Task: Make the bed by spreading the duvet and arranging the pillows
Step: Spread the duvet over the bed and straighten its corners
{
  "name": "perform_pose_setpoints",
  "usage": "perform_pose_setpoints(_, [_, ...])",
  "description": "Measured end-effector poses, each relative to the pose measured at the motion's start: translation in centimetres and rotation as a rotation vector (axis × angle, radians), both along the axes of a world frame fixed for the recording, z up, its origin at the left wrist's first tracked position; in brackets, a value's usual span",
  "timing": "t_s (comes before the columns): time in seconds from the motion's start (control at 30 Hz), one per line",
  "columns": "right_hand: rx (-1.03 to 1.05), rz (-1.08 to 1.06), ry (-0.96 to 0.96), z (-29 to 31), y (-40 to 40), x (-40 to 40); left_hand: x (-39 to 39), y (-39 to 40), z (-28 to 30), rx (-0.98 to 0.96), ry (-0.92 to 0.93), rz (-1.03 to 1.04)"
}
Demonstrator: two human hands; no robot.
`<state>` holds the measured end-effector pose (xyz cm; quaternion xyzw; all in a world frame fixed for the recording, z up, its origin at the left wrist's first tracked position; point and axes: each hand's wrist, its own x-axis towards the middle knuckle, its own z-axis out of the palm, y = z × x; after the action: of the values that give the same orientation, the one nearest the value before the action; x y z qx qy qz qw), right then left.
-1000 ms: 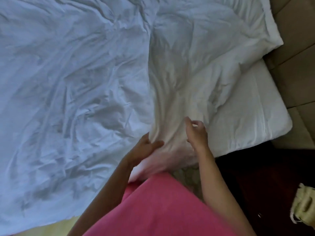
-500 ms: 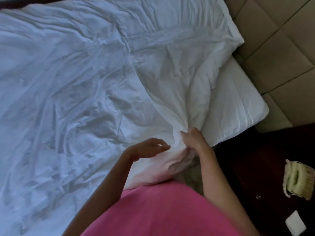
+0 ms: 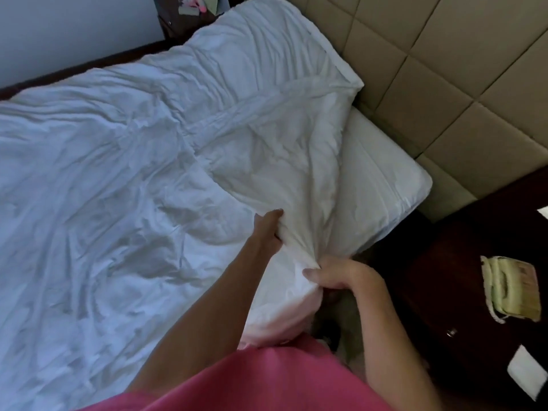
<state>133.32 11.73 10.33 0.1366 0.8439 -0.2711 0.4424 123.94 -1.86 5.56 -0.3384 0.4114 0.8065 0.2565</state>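
- A bunched fold of the duvet is gripped by the left hand.
- Its gathered edge is pinched by the right hand, just beside.
- The duvet is spread, wrinkled, over the bed up to the headboard.
- The mattress corner is left bare.

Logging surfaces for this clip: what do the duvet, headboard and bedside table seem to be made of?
Duvet: white woven fabric, matte, heavily creased. Headboard: beige padded panels with seams, likely faux leather or cloth. Bedside table: dark, slightly glossy, probably varnished wood.
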Motion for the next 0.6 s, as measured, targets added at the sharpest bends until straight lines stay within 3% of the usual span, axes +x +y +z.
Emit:
perform_pose_setpoints(0.13, [-0.271,-0.188,0.011,0.3,6.8,3.9,1.3,7.0,2.9,-0.02,0.314,-0.185])
perform_pose_setpoints(0.23, [-0.345,-0.591,0.286,1.5,13.5,5.6,4.8,12.5,4.1,-0.149,0.556,-0.538])
perform_pose_setpoints(0.33, [-0.45,-0.913,0.426,2.9,19.5,6.1,9.2,18.4,5.3,-0.248,0.872,-1.0])
perform_pose_setpoints(0.47, [-0.411,-0.869,0.414,3.4,25.5,7.7,13.2,24.2,5.9,-0.517,1.113,-1.656])
perform_pose_setpoints(0.6, [-0.19,-0.827,0.368,-0.1,27.5,9.5,14.4,25.7,5.9,-0.638,1.059,-1.744])
